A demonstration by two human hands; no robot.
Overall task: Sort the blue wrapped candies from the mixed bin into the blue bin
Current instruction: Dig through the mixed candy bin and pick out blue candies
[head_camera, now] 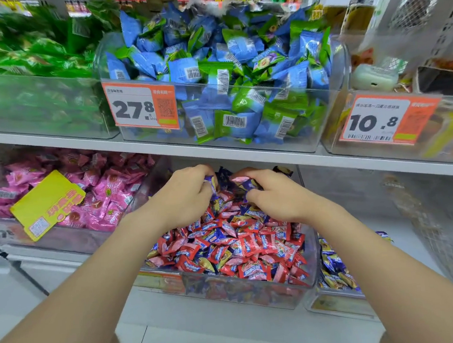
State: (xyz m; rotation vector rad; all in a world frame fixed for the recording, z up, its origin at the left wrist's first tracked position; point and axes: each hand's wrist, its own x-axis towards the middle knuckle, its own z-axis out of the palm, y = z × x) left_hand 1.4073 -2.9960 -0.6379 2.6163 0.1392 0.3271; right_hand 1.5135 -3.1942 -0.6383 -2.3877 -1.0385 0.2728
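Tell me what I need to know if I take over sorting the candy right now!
The left hand grips blue candies at the back of the mixed bin.
The right hand pinches a blue candy there too.
The blue bin sits just right of the mixed bin and has blue candies in it.
Done: some blue ones are picked up, not yet dropped off.
Left: carry these over to the blue bin, then pick out the other blue ones mixed among the red candies.
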